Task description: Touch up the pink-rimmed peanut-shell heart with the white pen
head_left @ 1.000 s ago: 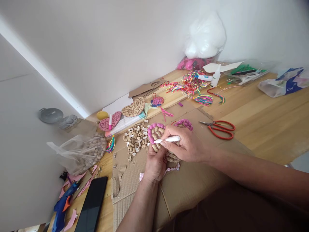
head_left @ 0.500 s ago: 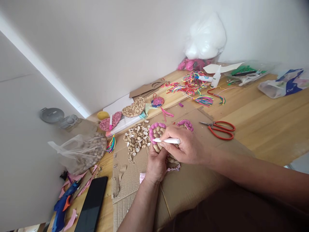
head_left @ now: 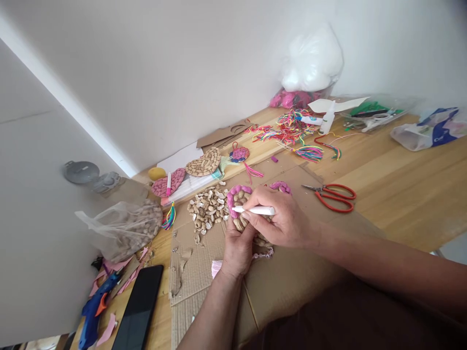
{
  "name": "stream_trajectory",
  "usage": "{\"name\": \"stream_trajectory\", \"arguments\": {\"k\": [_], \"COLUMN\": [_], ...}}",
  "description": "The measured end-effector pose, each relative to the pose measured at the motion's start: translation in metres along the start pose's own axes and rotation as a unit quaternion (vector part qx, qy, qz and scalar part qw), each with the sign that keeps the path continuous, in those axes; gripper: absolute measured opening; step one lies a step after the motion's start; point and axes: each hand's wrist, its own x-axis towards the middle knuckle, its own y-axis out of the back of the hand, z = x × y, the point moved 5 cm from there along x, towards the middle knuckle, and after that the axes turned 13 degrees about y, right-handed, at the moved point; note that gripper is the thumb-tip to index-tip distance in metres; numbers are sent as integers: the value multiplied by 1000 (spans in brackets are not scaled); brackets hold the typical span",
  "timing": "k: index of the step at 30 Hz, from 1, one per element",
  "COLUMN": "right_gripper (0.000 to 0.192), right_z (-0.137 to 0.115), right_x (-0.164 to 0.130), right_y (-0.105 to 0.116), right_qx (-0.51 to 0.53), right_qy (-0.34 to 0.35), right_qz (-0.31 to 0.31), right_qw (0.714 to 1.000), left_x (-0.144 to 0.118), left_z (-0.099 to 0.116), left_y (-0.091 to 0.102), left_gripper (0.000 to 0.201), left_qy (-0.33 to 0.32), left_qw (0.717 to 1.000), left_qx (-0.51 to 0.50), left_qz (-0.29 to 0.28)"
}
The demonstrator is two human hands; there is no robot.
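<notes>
Little readable text. Right edge of frame: soft plastic pack point(head_left: 438, 130), blue area, white lettering point(head_left: 440, 138) near its bottom; looks like a capital C first, remaining characters too small and blurred. Upper right: white squeeze bottle point(head_left: 327, 123), small dark marks on its side, too tiny to make out. Just left of it, white-and-blue tube point(head_left: 311, 120) lying on the tangled threads point(head_left: 290, 130); blue-printed label, wording illegible at this size.
</notes>
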Motion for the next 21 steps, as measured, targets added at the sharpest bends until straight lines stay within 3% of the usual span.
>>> {"name": "stream_trajectory", "arguments": {"k": [9,15,21], "right_gripper": [7,14,12], "right_z": [-5,-7,-9], "right_x": [11,36,42], "right_y": [-1,-8,-28], "right_qx": [15,-43,-76], "right_qy": [1,16,38], "right_qz": [-12,-90,-179], "right_qw": [1000,995,980], "left_x": [-3,-2,-6], "left_z": [5,7,20], "left_y": [2,11,2], "left_gripper": [51,45,30], "left_qy": [-23,-86,-182], "left_qw": [996,983,968], "left_qx": [81,146,162], "left_qz": [32,71,67]}}
